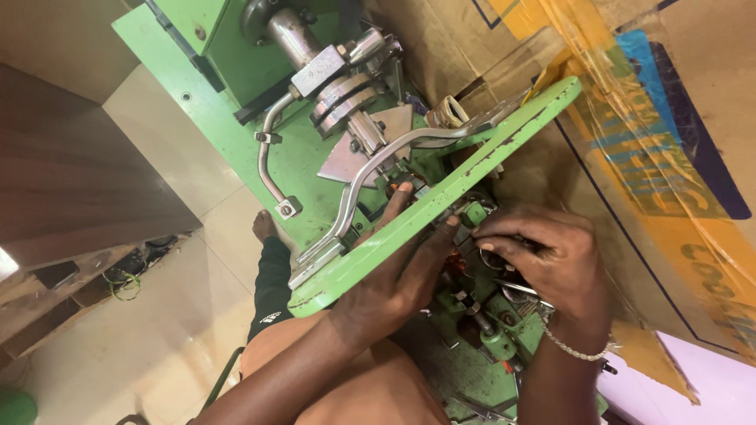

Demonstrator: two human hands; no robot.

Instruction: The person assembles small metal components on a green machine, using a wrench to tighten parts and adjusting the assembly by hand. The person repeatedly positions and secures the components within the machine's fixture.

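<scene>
Pale floor tiles (169, 330) lie open at left of a green machine (228, 47). Left hand (394, 279) grips the edge of the green metal plate (441, 197); right hand (551, 256) pinches a small metal part just beyond it. Cardboard (654, 157) crowds the right; a curved steel lever (370, 177) crosses above the plate.

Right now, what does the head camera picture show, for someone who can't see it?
Two bare hands work at a green metal machine: the left hand presses on a long green bar, and the right hand pinches something small among metal parts beside it. Cardboard lies at the right.
</scene>
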